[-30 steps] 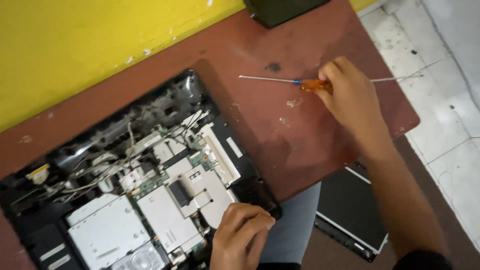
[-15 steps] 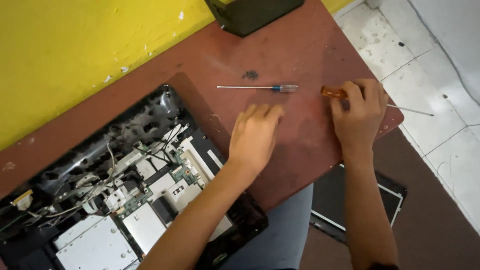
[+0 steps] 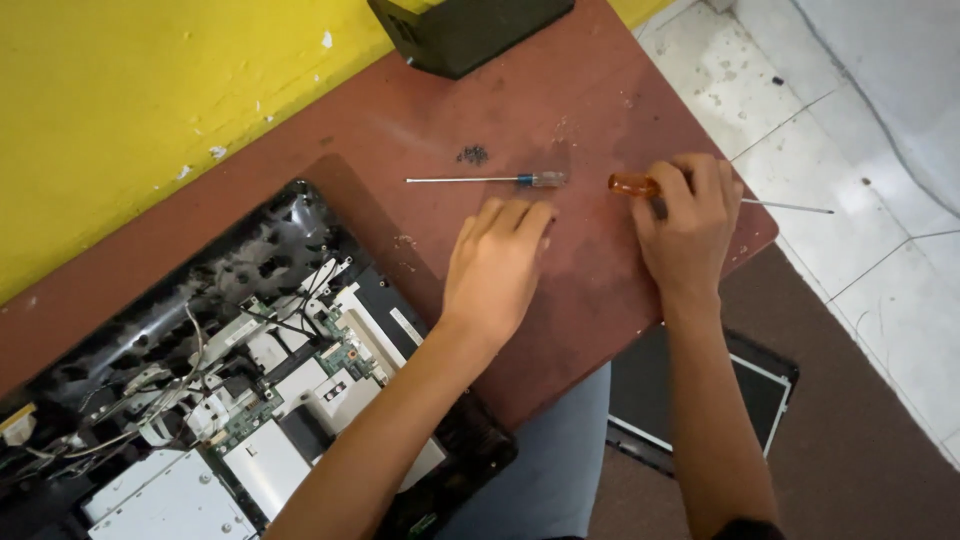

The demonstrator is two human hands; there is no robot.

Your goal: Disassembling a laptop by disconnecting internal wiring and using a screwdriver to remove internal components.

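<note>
While the left hand (image 3: 497, 262) lies flat on the reddish-brown table (image 3: 600, 90), fingers loosely apart just short of the blue-handled screwdriver (image 3: 487, 180), the right hand's (image 3: 690, 220) fingers clamp the orange-handled screwdriver (image 3: 634, 185). Beyond them stands a yellow wall (image 3: 120, 90); beside the right fingers, white floor tiles (image 3: 860, 110).

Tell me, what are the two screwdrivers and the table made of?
The orange-handled screwdriver under the right hand looks like see-through glossy plastic with a thin grey metal shaft. The small screwdriver near the left hand has a clear and blue handle, probably plastic, and a shiny metal shaft. The table looks like worn, matte reddish-brown painted wood or laminate.
</note>
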